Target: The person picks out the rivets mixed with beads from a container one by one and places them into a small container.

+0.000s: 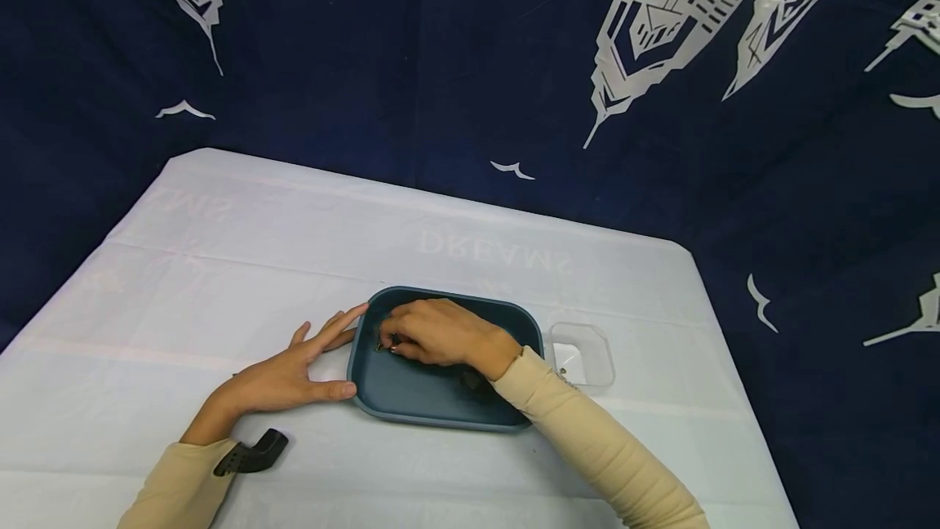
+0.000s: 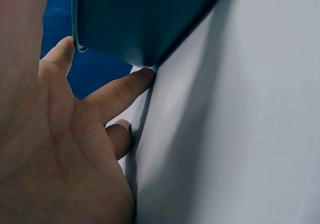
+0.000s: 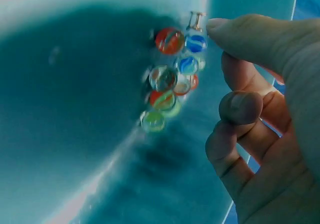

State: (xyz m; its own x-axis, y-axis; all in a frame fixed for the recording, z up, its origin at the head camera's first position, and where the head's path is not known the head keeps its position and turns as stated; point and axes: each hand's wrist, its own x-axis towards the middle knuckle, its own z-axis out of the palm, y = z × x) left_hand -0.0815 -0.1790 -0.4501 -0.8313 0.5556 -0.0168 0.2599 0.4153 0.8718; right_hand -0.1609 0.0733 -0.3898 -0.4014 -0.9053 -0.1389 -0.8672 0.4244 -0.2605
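A dark teal tray (image 1: 407,398) lies on the white-covered table. My left hand (image 1: 282,378) rests at its left side, fingers spread, with thumb and fingertips touching the rim. My right hand (image 1: 441,333) reaches down into the tray, its fingers loosely bent. In the right wrist view, several glass marbles (image 3: 170,40), with orange, blue and green swirls, cluster along the tray's edge. A small clear-and-gold push pin (image 3: 196,20) sits beside the marbles, just off the tip of my right thumb (image 3: 220,29). Nothing shows between thumb and fingers.
Right of the tray stands a clear plastic container (image 1: 598,349) with a tiny item (image 1: 563,371) inside. My right forearm crosses close to it. A black wrist device (image 1: 253,454) sits on my left sleeve. Behind the table hangs a navy cloth (image 1: 470,64) with white prints.
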